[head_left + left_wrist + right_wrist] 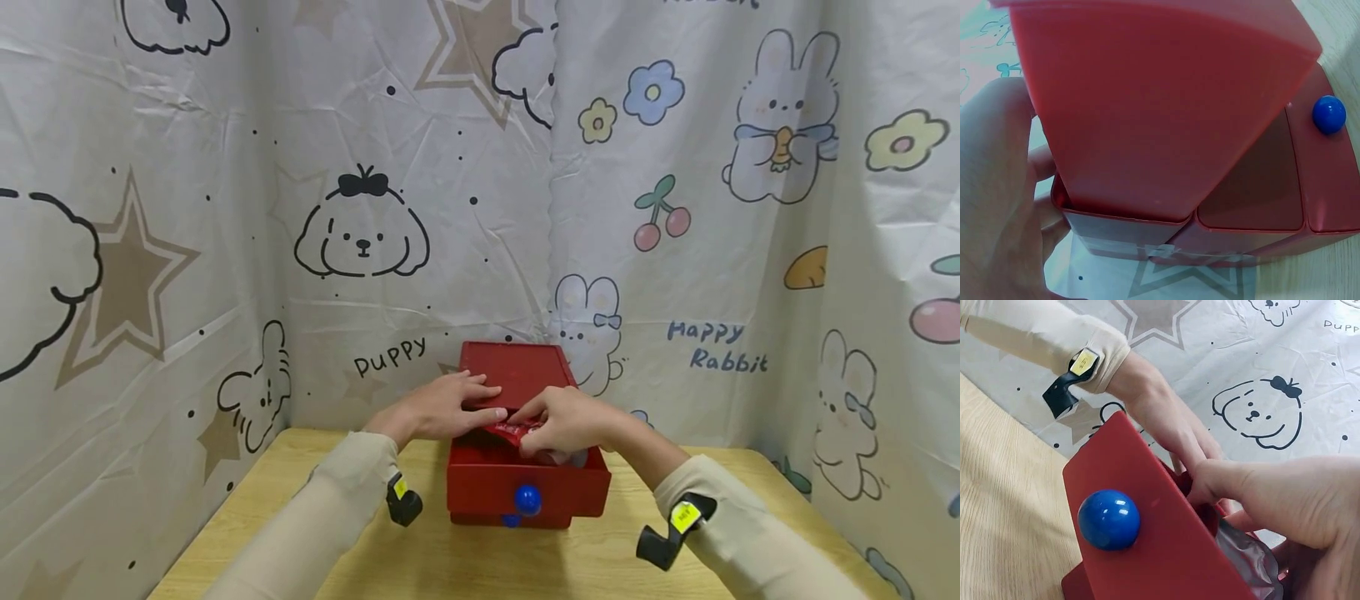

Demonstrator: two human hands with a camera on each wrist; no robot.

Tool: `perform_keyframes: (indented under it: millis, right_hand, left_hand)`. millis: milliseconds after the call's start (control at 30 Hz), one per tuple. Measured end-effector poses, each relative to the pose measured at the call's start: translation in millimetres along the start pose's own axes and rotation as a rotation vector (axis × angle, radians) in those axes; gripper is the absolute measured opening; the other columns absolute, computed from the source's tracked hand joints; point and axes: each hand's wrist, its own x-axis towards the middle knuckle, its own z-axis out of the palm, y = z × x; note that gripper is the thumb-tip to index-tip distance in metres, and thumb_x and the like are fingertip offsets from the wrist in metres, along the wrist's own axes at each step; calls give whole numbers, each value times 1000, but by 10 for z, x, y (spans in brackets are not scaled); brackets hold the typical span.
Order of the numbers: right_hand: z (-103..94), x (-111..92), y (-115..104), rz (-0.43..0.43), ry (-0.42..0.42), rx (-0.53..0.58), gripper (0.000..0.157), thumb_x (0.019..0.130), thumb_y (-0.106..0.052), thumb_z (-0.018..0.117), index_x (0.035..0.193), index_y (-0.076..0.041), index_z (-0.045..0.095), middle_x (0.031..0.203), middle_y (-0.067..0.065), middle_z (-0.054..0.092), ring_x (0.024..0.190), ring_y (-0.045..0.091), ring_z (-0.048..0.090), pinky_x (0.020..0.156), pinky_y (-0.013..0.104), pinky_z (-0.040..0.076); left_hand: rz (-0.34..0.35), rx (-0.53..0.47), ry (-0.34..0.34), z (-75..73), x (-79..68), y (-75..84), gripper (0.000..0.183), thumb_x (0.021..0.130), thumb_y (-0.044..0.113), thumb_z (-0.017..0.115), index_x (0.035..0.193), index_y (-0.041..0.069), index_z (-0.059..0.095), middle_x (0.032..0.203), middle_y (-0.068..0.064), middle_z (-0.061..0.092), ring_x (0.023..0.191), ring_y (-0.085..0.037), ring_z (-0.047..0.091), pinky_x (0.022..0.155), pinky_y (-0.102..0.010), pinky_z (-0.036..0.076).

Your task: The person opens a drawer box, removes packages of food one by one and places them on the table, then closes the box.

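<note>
A red drawer box (517, 371) stands on the table, its upper drawer (483, 490) pulled out toward me. A red packet with white lettering (512, 431) lies in the drawer opening. My right hand (570, 421) reaches in from the right and pinches the packet; its silver side (1244, 553) shows under that hand in the right wrist view. My left hand (442, 406) rests on the box's left side with its fingers stretched over the top, the thumb close to the packet. The left wrist view shows fingers behind the box wall. Most of the drawer's inside is hidden.
A blue knob (528, 500) sticks out from the upper drawer, and another blue knob (512, 521) shows below it on the lower one. The wooden table (405, 558) runs back to a printed cloth (465, 250) that hangs around three sides.
</note>
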Motion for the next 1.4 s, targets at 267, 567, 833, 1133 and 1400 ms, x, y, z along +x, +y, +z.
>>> perform_keyframes:
  millis: [267, 567, 833, 1133, 1400]
  right_hand:
    - [-128, -29, -43, 46, -9, 128, 33, 78, -29, 69, 110, -20, 71, 96, -4, 65, 93, 20, 53, 73, 38, 46]
    - [-172, -86, -104, 48, -17, 134, 32, 78, -25, 69, 109, -17, 71, 93, -3, 66, 91, 22, 53, 69, 37, 45]
    - [-246, -247, -248, 6, -32, 95, 28, 77, -20, 67, 105, -16, 72, 83, 0, 66, 72, 20, 54, 52, 30, 41]
    - [-327, -387, -326, -4, -54, 106, 25, 78, -18, 67, 103, -16, 71, 90, 2, 65, 84, 22, 54, 60, 34, 46]
    - [-400, -459, -268, -5, -34, 175, 27, 79, -18, 66, 106, -14, 70, 101, 3, 63, 95, 25, 53, 73, 39, 48]
  left_hand:
    - [23, -97, 18, -2, 6, -15, 63, 89, 64, 39, 135, 23, 51, 145, -5, 36, 136, -31, 20, 107, -47, 14]
    - [-60, -118, 67, 35, -13, -31, 60, 87, 68, 35, 131, 33, 55, 148, -9, 29, 136, -27, 21, 105, -50, 20]
    - [-44, -168, 99, 65, 9, -103, 50, 91, 61, 39, 129, 33, 57, 149, -10, 28, 134, -27, 26, 105, -47, 23]
    - [-14, -127, 92, 60, 15, -121, 45, 93, 54, 42, 130, 32, 56, 147, -11, 31, 132, -29, 30, 103, -48, 26]
    - [-10, -125, 103, 61, 10, -100, 42, 93, 50, 46, 129, 31, 58, 147, -14, 30, 131, -31, 31, 103, -48, 27]
